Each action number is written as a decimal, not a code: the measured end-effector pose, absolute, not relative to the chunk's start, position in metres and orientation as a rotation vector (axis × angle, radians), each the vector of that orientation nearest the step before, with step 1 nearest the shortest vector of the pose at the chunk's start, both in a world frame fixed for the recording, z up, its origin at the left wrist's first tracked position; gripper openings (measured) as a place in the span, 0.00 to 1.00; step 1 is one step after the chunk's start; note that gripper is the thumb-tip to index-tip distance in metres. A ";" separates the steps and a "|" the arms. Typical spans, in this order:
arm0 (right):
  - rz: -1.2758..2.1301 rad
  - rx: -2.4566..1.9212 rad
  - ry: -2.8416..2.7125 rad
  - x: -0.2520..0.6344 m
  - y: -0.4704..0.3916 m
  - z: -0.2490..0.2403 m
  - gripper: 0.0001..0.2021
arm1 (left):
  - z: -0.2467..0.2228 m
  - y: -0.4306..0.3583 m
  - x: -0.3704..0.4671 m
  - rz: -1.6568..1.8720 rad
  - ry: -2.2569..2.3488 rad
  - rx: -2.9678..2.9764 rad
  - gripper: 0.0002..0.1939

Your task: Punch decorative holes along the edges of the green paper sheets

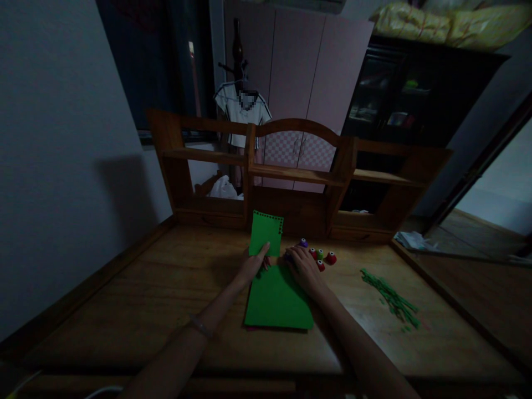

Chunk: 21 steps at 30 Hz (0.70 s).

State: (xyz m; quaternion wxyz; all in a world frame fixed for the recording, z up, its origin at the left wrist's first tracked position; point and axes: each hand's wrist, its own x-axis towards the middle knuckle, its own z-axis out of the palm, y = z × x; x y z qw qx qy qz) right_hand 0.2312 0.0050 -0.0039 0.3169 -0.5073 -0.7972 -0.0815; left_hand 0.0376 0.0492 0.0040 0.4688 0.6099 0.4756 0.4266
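Desk (124, 310) of worn wood, carrying all items. Green paper sheet (276, 296), its far part lifted upright with punched holes along top and right edges, under both hands. Left hand (252, 265) pinches the raised part's lower edge; right hand (303, 267) lies pressed flat beside it. Small coloured punches (320, 256) just beyond the right fingers; green strips (390, 299) well right. Risk: a slipping pinch may crease or tear the perforated edge.

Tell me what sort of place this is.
Probably a bedroom at home, used for paper craft: a wooden desk with a shelf hutch, a pink wardrobe behind, a shirt on a coat stand.
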 end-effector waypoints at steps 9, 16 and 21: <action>-0.198 -1.331 -2.096 0.230 0.005 -0.002 0.16 | 0.002 0.053 0.038 1.018 1.168 1.491 0.32; -0.239 -1.368 -2.107 0.234 0.010 -0.010 0.14 | -0.001 0.053 0.037 1.003 1.173 1.500 0.32; -0.341 -1.386 -2.118 0.235 0.015 -0.015 0.15 | 0.001 0.053 0.038 0.972 1.178 1.499 0.32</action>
